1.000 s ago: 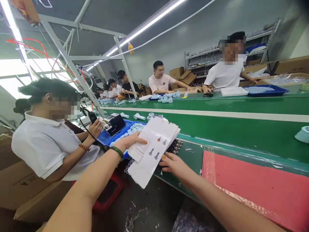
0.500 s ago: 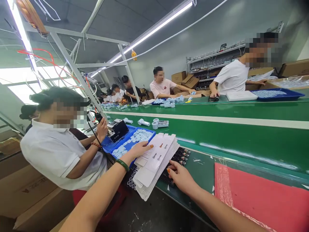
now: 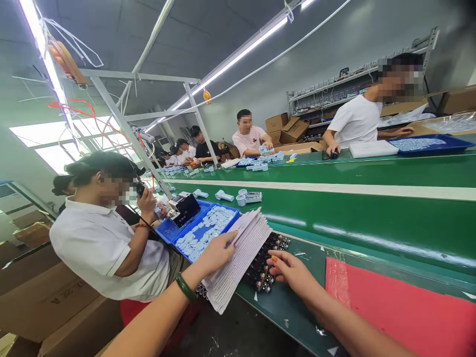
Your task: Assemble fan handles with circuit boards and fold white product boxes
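Observation:
My left hand [image 3: 219, 252] is closed on a thick stack of flat white printed cards [image 3: 243, 263], thumb on top. The stack is tilted so that its many layered edges face me. Beside it, my right hand [image 3: 288, 272] is loosely curled with fingers apart, and nothing shows in it. Its fingertips are close to rows of black circuit boards [image 3: 260, 282] on the green bench; whether they touch is unclear. The stack hides part of these boards.
A blue tray [image 3: 235, 214] of light-blue plastic parts stands beyond the stack. A red sheet [image 3: 397, 307] lies at right. Light-blue handheld housings [image 3: 225, 196] rest near the green conveyor [image 3: 334, 210]. A co-worker [image 3: 89, 238] sits close at left; others work across the line.
The stack has tipped, so its printed top face has turned away and its edges show. My right hand has shifted slightly right, away from the stack. The co-worker at left has raised a hand-held tool.

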{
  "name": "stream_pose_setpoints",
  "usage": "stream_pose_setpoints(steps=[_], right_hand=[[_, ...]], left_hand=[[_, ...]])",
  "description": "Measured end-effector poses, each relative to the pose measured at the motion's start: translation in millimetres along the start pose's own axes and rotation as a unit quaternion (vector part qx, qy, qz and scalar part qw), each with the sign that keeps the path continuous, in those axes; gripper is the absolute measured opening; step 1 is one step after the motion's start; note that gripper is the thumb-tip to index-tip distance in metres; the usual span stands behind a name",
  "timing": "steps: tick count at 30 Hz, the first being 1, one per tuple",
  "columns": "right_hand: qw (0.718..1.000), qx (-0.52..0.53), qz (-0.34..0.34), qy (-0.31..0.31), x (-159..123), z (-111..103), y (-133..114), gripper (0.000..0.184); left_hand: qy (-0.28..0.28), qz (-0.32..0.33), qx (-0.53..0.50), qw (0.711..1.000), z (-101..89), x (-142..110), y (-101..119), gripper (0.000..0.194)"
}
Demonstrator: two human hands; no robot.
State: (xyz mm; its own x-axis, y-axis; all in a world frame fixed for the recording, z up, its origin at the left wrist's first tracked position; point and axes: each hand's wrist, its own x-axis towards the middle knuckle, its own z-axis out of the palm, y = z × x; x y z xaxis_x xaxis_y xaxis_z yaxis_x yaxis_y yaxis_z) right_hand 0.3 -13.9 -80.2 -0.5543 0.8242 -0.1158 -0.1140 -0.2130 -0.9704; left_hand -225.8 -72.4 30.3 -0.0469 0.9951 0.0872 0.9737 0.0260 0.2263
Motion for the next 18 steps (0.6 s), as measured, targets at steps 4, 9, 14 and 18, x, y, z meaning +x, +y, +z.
stream_pose_setpoints(steps=[4, 9, 14, 18], right_hand=[[0.995, 0.101, 0.02, -0.008, -21, -21, -20, 0.069], [0.944, 0.33, -0.005, -0.001, -59, -59, -43, 0.06], [0.948, 0.304, -0.038, 0.083, -107, -98, -41, 0.051], [0.953, 0.288, -0.052, 0.076, -146, -102, -37, 0.05]], left_hand=[[0.105, 0.108, 0.069, 0.986, 5.8, -20, 19, 0.062], [0.13, 0.397, 0.196, 0.887, 37.1, -56, 80, 0.05], [0.125, 0.369, 0.066, 0.918, 38.2, -43, 125, 0.057], [0.148, 0.275, -0.056, 0.948, 37.7, -1, 150, 0.051]])
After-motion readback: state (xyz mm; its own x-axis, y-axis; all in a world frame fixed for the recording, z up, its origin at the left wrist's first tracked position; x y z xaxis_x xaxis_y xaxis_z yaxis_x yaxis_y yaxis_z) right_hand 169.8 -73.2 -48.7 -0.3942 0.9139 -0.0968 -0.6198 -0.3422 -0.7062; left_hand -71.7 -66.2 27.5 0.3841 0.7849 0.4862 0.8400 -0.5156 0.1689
